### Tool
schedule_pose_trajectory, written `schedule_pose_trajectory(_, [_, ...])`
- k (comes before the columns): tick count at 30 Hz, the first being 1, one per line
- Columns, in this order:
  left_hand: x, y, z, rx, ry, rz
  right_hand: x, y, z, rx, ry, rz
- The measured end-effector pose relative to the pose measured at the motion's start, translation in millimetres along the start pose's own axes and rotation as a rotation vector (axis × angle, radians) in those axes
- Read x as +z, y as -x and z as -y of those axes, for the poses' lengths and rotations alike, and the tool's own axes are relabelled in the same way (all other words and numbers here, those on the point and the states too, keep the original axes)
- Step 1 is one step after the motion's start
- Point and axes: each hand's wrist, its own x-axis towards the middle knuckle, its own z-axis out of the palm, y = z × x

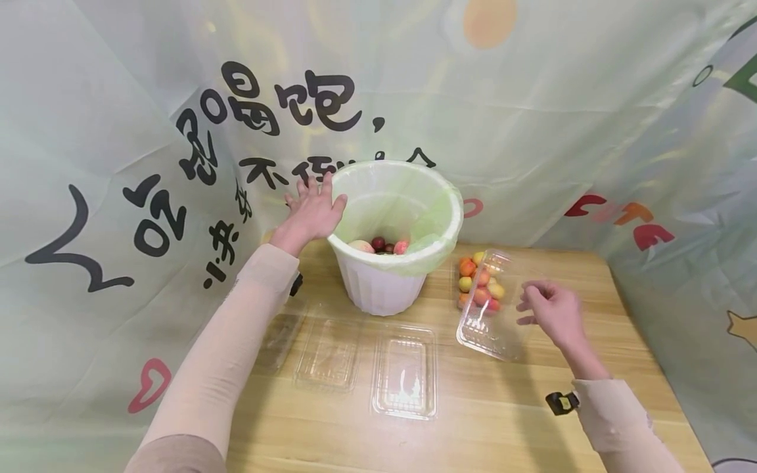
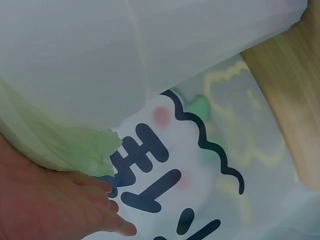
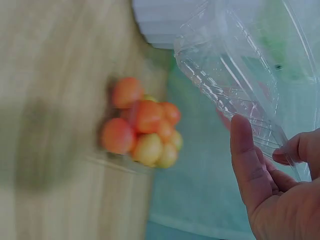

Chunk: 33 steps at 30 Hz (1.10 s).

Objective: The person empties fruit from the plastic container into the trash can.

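Note:
My right hand (image 1: pixel 552 312) pinches the edge of a clear plastic box (image 3: pixel 235 65) between thumb and fingers, holding it tilted. Beneath and behind it, a clear tray of small red, orange and yellow fruits (image 1: pixel 481 282) sits on the table; the same fruits (image 3: pixel 145 130) appear in the right wrist view. With fingers spread, my left hand (image 1: pixel 313 207) lies at the left rim of a white bin (image 1: pixel 381 289). In the left wrist view, that hand (image 2: pixel 55 200) is against the pale green liner bag (image 2: pixel 65 147). Dark red and pinkish fruits (image 1: pixel 378 244) lie inside the bin.
Several clear plastic boxes, among them one in front of the bin (image 1: pixel 405 374) and one left of it (image 1: pixel 327 355), lie on the wooden table (image 1: pixel 473 427). A printed cloth (image 1: pixel 532 131) stands as a wall at the back and sides.

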Motion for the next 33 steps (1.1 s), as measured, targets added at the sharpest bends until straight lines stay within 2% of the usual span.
schedule_pose_trajectory(9, [0.8,-1.8,-0.7,0.000,0.007,-0.008,10.4,9.8,-29.3,0.048,-0.007,0.037])
schedule_pose_trajectory(16, [2.6,-4.0,-0.6,0.004,0.015,-0.008,17.9,18.7,-48.3,0.085,0.051,0.091])
schedule_pose_trajectory(26, [2.9,-3.7,-0.3,0.007,0.028,-0.005,39.5,30.1,-77.4,0.173,0.065,0.136])
schedule_pose_trajectory(33, [3.9,-1.7,1.1,0.001,0.041,-0.019,45.9,34.0,-89.0,0.181,0.110,0.164])
